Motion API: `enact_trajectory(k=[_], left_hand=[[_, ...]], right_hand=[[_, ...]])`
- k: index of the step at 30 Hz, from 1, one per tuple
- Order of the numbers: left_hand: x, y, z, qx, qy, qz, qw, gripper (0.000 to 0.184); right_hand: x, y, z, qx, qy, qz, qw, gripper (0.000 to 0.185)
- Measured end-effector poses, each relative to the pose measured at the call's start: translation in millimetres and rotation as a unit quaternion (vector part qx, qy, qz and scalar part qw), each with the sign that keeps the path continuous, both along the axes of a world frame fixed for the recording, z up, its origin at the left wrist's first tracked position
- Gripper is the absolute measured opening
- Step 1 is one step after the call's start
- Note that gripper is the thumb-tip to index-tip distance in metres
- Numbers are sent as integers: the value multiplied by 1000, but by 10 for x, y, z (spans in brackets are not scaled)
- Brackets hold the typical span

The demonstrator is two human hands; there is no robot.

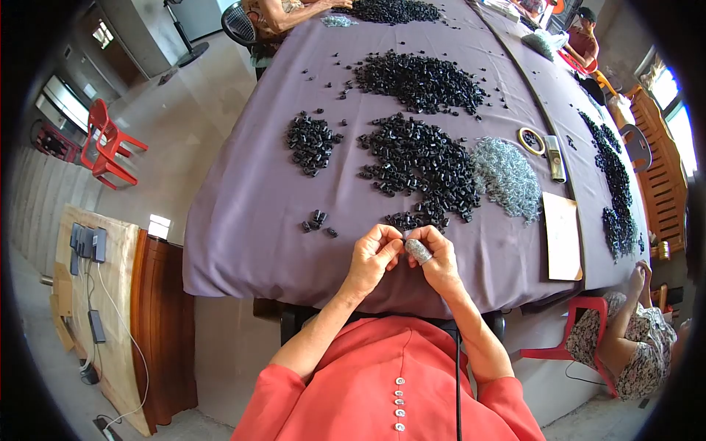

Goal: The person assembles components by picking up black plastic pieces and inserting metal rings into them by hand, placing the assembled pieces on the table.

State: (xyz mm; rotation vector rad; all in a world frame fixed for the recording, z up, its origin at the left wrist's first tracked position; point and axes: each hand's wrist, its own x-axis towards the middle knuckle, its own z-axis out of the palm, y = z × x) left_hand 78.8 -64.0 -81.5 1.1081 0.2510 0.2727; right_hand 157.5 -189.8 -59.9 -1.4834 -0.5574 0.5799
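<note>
My left hand (373,257) and my right hand (435,259) meet over the table's front edge, fingers pinched together. Something small and dark shows between the fingertips, too small to make out. Grey, silvery wrapping (418,251) covers the right thumb. Just beyond my fingers begins a large heap of small black plastic pieces (419,165). A pile of small clear or silvery pieces (507,178) lies against its right side. To the left are a smaller black heap (312,143) and several loose black pieces (317,220).
A purple cloth (243,242) covers the table. Farther back lies another black heap (415,81). On the right are a tape roll (531,141), a box cutter-like object (554,159) and a cardboard sheet (562,237). Other people sit around the table. A wooden cabinet (158,331) stands left.
</note>
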Motion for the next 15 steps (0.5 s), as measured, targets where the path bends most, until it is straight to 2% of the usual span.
enact_trajectory(k=[5, 15], left_hand=[[-9, 12, 37, 41, 8, -14, 999, 0], [-26, 92, 86, 28, 10, -120, 992, 4]], right_hand=[[36, -37, -48, 23, 38, 25, 999, 5], [95, -110, -84, 99, 167, 82, 978, 12]])
